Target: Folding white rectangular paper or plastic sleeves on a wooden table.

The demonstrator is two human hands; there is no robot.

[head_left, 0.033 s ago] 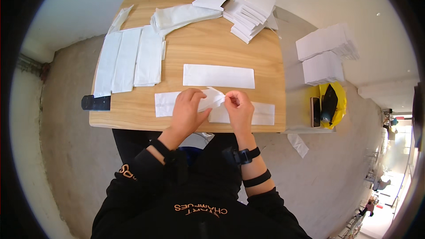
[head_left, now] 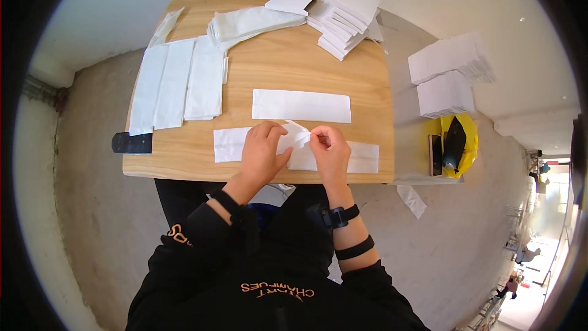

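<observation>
A flat white paper-like strip [head_left: 229, 147] lies near the table's front edge, partly under my left hand [head_left: 263, 154]. That hand is open, its fingers bent over the strip and its thumb held apart from them. My right hand [head_left: 329, 147] pinches a raised white flap [head_left: 296, 137] between thumb and fingertips. Another white length [head_left: 366, 158] shows beneath and beyond the right hand; whether it joins the left strip is hidden. Just farther off, a separate white strip [head_left: 301, 106] lies flat.
Stacks of long white strips [head_left: 173, 83] cover the table's left side, with another bundle [head_left: 254, 22] behind. Folded white pieces [head_left: 346, 21] are heaped at the back right. Right of the table are white stacks [head_left: 446, 92], a phone [head_left: 435, 154] and a yellow bag [head_left: 470, 144].
</observation>
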